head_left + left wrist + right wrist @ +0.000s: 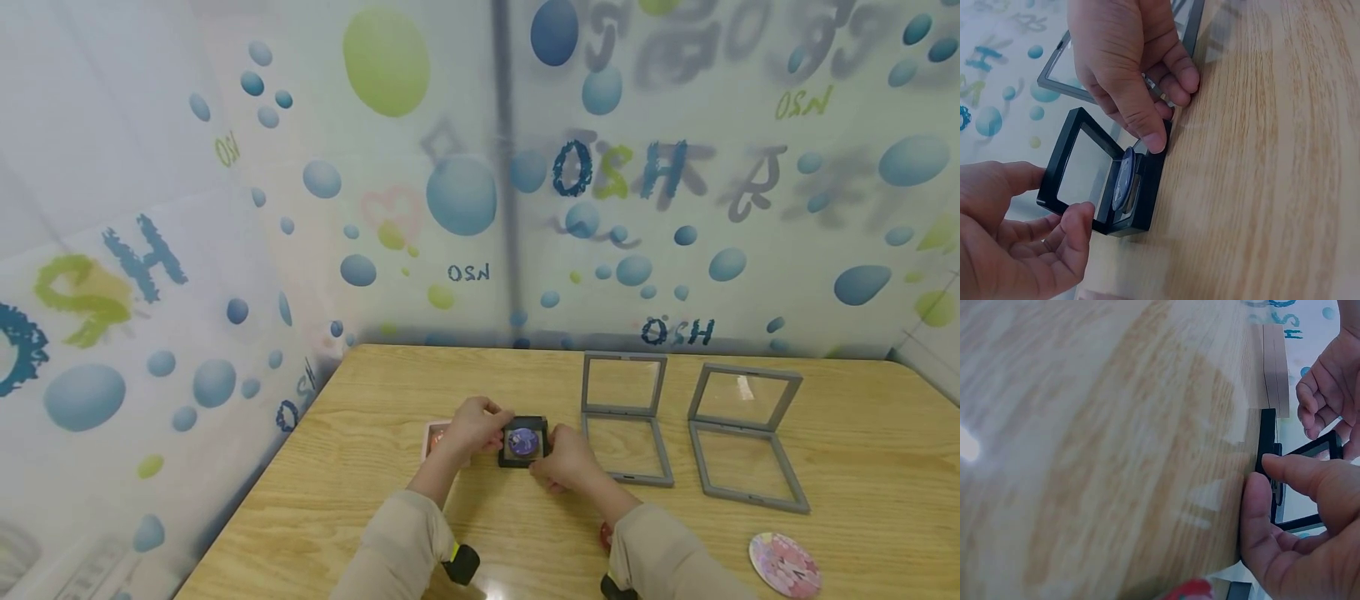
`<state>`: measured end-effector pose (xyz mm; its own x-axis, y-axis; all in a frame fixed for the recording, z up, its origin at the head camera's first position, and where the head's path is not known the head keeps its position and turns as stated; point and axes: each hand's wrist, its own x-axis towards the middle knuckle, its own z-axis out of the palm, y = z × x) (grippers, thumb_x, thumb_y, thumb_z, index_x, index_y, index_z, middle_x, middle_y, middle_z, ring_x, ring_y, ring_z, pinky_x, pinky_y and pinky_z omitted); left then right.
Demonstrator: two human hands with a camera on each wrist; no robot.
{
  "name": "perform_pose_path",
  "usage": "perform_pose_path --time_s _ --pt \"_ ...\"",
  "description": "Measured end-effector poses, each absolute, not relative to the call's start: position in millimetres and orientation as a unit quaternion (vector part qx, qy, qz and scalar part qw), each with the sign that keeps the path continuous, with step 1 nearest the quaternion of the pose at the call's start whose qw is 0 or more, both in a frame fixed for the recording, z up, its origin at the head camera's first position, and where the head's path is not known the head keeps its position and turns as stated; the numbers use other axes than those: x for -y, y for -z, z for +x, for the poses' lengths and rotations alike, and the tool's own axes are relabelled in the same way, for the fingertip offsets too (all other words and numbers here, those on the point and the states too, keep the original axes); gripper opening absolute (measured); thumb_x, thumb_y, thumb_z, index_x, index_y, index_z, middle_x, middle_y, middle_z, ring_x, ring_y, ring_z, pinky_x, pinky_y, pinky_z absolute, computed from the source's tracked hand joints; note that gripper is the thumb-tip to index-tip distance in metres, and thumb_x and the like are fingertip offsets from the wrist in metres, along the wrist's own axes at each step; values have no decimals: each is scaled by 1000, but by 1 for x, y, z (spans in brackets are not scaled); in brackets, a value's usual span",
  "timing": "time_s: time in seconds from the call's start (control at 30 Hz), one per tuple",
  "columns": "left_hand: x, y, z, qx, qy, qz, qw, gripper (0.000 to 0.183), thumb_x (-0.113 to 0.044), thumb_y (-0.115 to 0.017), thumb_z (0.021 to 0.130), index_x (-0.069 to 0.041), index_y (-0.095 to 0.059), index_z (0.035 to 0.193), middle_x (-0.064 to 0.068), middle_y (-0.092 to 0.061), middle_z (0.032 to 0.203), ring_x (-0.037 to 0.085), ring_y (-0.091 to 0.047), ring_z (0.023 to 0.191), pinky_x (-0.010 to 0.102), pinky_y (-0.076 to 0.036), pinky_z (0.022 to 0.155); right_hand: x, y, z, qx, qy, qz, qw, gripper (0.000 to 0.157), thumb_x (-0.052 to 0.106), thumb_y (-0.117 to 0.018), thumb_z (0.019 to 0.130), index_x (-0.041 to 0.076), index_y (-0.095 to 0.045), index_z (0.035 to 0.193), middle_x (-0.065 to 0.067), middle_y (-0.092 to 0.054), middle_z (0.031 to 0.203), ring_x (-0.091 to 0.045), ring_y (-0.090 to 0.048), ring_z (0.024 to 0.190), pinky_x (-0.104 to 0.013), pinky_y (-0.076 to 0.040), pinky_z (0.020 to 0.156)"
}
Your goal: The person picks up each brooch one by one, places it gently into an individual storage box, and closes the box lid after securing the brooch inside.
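A small black hinged display frame [1147,212] stands partly open on the table, with clear film in its lid. A round purple badge [522,442] lies in its base. My left hand [472,431] pinches the raised lid [1060,153] by its edge, thumb on one side and fingertips on the other. On the opposite side, my right hand [570,458] grips the base, its thumb [1291,467] over the rim and the other fingers beside it. The badge shows nearly edge-on in the left wrist view.
Two larger grey hinged frames [628,479] [750,500] stand open to the right. A pink round badge [785,565] lies at the front right. A pale pink frame [426,442] sits partly behind my left hand. Something red [605,534] is mostly hidden by my right sleeve.
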<state>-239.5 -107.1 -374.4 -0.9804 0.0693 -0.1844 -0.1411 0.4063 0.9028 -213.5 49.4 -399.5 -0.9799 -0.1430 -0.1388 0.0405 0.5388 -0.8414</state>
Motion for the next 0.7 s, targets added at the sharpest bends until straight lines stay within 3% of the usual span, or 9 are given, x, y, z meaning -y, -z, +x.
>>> perform_pose_path --time_s 0.37,0.7 --pt "108 378 -232 -866 -486 -3 121 32 -17 -65 83 1 -50 105 10 -54 72 13 -52 51 30 -51 52 -51 400 -213 -875 476 -30 89 35 -7 -71 67 -9 -46 91 -14 -53 69 -14 -54 44 -26 -49 42" --pt "104 370 -224 -914 -389 31 108 38 -20 -71 77 1 -50 101 6 -53 63 17 -53 51 32 -49 49 -50 399 -214 -873 477 -26 97 39 -4 -73 65 -9 -47 94 -14 -53 72 -14 -55 44 -26 -49 43"
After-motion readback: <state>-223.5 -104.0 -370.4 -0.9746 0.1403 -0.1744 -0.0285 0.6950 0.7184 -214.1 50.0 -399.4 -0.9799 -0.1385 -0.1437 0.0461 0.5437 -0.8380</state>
